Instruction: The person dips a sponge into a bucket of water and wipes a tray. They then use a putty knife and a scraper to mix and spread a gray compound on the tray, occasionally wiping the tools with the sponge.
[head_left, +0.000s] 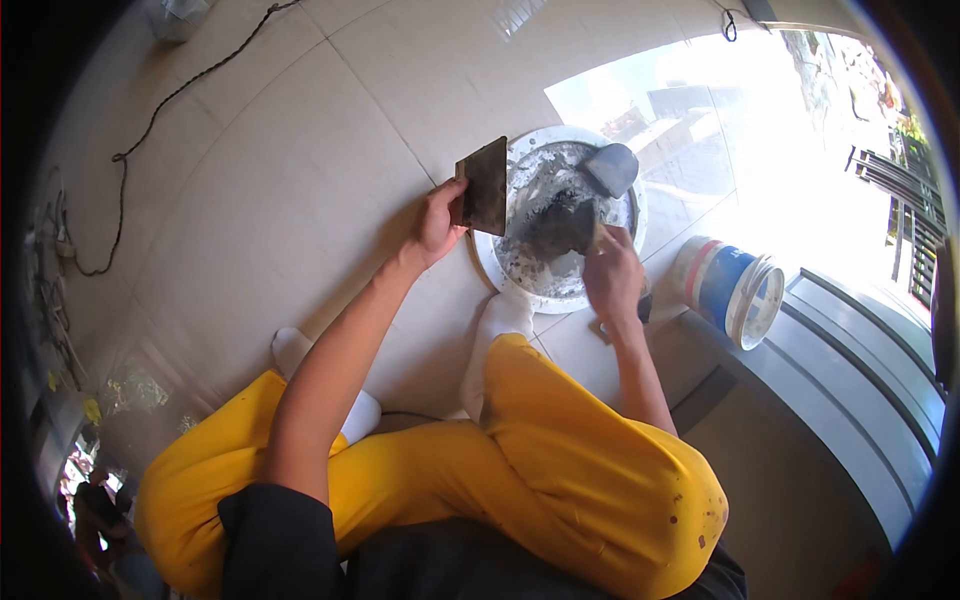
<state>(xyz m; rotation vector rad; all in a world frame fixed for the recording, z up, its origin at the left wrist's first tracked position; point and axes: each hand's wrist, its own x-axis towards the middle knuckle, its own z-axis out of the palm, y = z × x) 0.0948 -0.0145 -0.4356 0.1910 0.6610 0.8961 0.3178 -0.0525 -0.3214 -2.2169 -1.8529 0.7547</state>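
I squat on a tiled floor in yellow trousers and white socks. My left hand grips a flat dark rectangular scraper plate at the left rim of a white round basin. My right hand holds a putty knife whose blade is loaded with dark grey paste inside the basin. A grey scoop rests in the basin at its far side, on the grey mix.
A small blue, white and red bucket stands to the right of the basin, beside a grey door-track step. A black cable runs across the floor at the far left. Bright sunlight falls on the tiles at the upper right.
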